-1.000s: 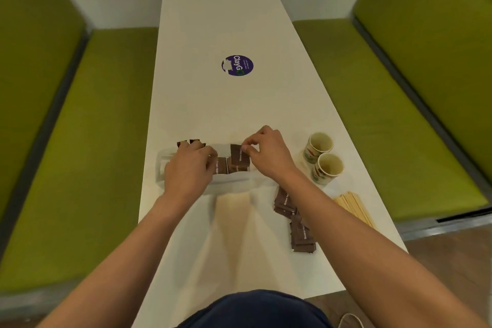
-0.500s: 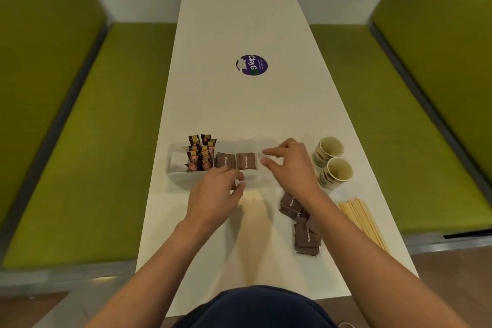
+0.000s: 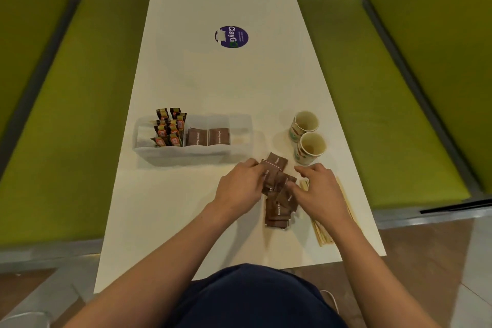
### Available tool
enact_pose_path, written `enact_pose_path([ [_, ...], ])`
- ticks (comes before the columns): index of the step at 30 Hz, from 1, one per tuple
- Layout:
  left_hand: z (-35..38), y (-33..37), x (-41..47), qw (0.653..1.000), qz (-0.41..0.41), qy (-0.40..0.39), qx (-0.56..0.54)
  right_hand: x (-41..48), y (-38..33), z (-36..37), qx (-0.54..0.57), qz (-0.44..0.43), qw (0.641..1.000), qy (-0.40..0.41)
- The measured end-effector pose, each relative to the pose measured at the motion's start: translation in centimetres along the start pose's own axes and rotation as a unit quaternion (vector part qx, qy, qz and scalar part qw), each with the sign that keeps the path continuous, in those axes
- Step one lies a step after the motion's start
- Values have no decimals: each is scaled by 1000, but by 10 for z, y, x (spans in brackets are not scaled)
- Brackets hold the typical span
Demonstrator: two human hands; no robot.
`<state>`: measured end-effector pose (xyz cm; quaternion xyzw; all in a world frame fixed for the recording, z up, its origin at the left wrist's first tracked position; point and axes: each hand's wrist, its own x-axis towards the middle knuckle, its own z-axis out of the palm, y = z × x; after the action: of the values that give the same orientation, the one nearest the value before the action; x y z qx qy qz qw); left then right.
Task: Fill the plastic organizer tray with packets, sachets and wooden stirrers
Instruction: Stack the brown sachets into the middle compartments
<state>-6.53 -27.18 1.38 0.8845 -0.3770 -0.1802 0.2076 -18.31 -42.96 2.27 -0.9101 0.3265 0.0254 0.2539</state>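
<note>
Loose pile of brown paper sugar sachets (image 3: 278, 202) lies on the white surface (image 3: 186, 221), near and right of the clear plastic organizer tray (image 3: 181, 154). My left hand (image 3: 239, 186) has fingers curled round the pile's left edge, gripping a sachet or two. My right hand (image 3: 319, 190) arches over the right edge w/ fingertips on the sachets; can't tell if it's pinched any.

Risks:
- Pile's fanned out, so a hasty squeeze could shed or crease a few.
- Thin wooden stirrers (image 3: 323, 231) lie by my right wrist and could get swept off the near-right edge.
- Two paper cups (image 3: 311, 148) stand just beyond the pile; a careless lift toward the tray could tip them.
- Tray's middle slots already hold sachets, and overstuffing may topple the tall orange-brown stick packets (image 3: 170, 128) standing left of them.
</note>
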Motion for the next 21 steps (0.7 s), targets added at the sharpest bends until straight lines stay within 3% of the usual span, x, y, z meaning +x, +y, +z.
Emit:
enact_pose_path([
  [5, 10, 1, 25, 994, 40, -55, 92, -8, 10, -5, -58, -17, 995, -77],
  [10, 14, -7, 34, 993, 50, -55, 88, -2, 9, -2, -58, -36, 993, -100],
  [21, 6, -7, 15, 995, 44, 11, 90, 7, 5, -13, 187, -34, 977, -96],
])
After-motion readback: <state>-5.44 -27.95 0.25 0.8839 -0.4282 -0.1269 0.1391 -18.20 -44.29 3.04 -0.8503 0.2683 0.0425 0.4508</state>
